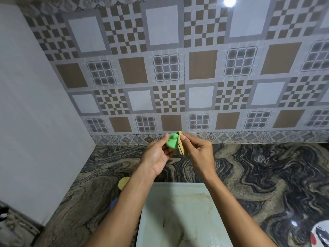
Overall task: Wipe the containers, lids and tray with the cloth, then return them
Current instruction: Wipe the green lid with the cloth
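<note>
My left hand (pixel 158 155) holds a small green lid (pixel 172 142) up in front of the tiled wall, fingers around its left edge and underside. My right hand (pixel 197 151) pinches a folded tan cloth (pixel 182 145) against the lid's right side. Below my forearms a pale, stained tray (pixel 179 211) lies on the marbled counter, nothing in the part of it that shows. A yellow lid (pixel 123 182) and part of a blue lid (pixel 114 203) peek out left of my left forearm.
The dark swirled stone counter (pixel 258 175) runs to the tiled back wall. A plain white wall (pixel 35 122) closes the left side. A shiny metal object with a red mark (pixel 318 236) sits at the bottom right corner.
</note>
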